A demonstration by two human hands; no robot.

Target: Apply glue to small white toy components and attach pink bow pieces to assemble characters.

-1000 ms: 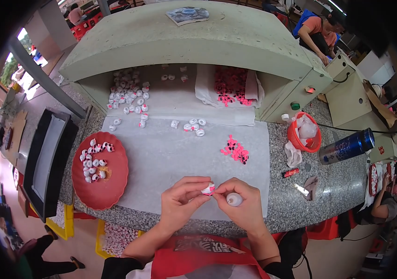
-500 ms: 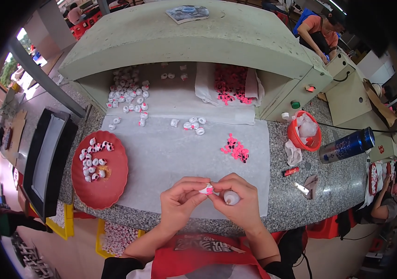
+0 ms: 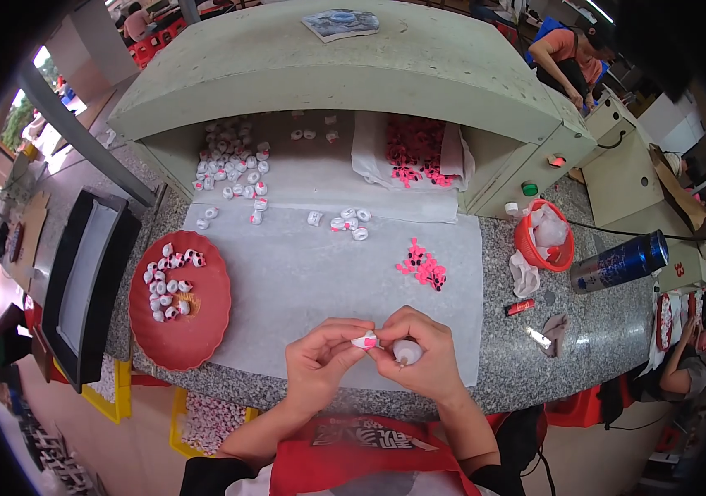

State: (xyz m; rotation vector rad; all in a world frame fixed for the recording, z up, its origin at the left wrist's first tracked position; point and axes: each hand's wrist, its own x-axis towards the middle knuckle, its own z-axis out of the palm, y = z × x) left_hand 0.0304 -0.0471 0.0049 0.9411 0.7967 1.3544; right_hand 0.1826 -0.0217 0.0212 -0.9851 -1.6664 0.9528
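Above the near edge of the white paper, my left hand (image 3: 315,361) pinches a small white figurine piece (image 3: 365,340) with a pink patch on it. The thumb and forefinger of my right hand (image 3: 433,357) press at the same piece from the other side. Tucked in the curled fingers of that hand is a small whitish squeeze bottle (image 3: 406,352) with a thin tip pointing down toward me. Beyond my hands, a pile of flat pink and black bits (image 3: 423,266) lies on the paper sheet (image 3: 287,285). Several white ring-like pieces (image 3: 350,223) sit farther back.
A red scalloped plate (image 3: 175,347) with several white pieces stands left, beside a black tray (image 3: 80,281). Behind is a pale green cabinet (image 3: 328,74) with more pieces inside. A red basket (image 3: 566,256) and blue tumbler (image 3: 622,263) stand right. Yellow bins (image 3: 179,426) sit below the counter.
The whole view has shifted slightly. In my right hand the bottle's tip has turned a little more downward. Both hands still hold the white piece in nearly the same place.
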